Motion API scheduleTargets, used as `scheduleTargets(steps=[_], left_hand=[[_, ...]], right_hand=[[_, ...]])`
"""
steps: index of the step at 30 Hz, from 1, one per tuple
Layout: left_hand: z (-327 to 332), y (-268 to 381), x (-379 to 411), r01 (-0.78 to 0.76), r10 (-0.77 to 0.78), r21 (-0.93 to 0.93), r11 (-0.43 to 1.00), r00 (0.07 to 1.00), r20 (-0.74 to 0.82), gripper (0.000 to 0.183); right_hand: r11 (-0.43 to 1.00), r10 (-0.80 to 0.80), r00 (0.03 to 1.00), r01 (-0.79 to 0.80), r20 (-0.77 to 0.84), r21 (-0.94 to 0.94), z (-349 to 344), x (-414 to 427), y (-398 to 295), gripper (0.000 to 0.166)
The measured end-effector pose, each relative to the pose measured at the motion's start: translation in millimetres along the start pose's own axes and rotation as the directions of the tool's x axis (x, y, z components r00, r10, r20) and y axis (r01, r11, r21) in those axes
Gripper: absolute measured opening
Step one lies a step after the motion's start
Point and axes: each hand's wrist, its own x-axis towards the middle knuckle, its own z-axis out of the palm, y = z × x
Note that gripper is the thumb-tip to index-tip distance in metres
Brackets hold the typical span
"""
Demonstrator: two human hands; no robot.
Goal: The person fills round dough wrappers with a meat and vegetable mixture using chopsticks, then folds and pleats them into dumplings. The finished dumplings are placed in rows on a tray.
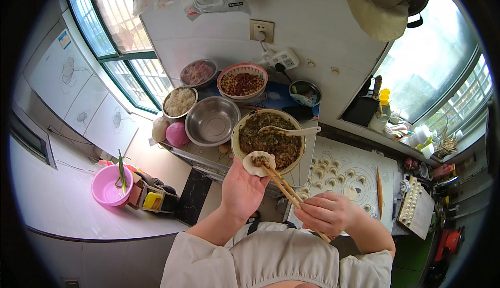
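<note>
A round dumpling wrapper (256, 169) rests on the fingers of my left hand (243, 190), just over the near rim of a large bowl of chopped filling (269, 139). A clump of filling (258, 160) sits on the wrapper. My right hand (326, 212) grips a pair of wooden chopsticks (287, 189), whose tips touch that clump. In the bowl lies a white spoon (291, 131), its handle over the right rim. To the right, several folded dumplings (332, 180) and a flat wrapper (350, 192) lie on a white mat marked with circles (375, 163).
An empty steel basin (213, 121) stands left of the filling bowl. Behind are bowls of rice (179, 102), minced meat (198, 73) and beans (242, 81). A wooden rolling pin (379, 192) lies on the mat. Farther right is a board of dumplings (416, 208); at left, a pink basin (105, 186).
</note>
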Motion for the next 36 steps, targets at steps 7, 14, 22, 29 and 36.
scheduleTargets(steps=[7,14,22,29,36], left_hand=[[0,-4,-2,-0.026,0.025,-0.039,0.999,1.0,-0.005,0.049],[-1,-2,-7,0.015,-0.015,-0.054,0.998,1.0,-0.014,0.055],[0,6,-18,0.14,-0.14,-0.012,0.99,0.989,0.047,0.052],[-8,7,-25,0.187,-0.188,0.041,0.981,0.982,0.015,0.06],[-5,12,-29,0.253,-0.251,0.068,0.965,0.967,-0.038,0.066]], right_hand=[[0.886,0.374,0.888,-0.257,-0.267,0.386,-3,-32,10,0.018],[0.822,0.475,0.823,-0.287,-0.312,0.492,7,-33,17,0.018],[0.173,0.918,0.395,-0.312,-0.038,0.934,12,-40,28,0.024],[0.159,0.895,0.439,-0.155,-0.076,0.975,-6,-41,33,0.019],[0.153,0.851,0.525,-0.191,-0.031,0.97,-14,-44,41,0.019]])
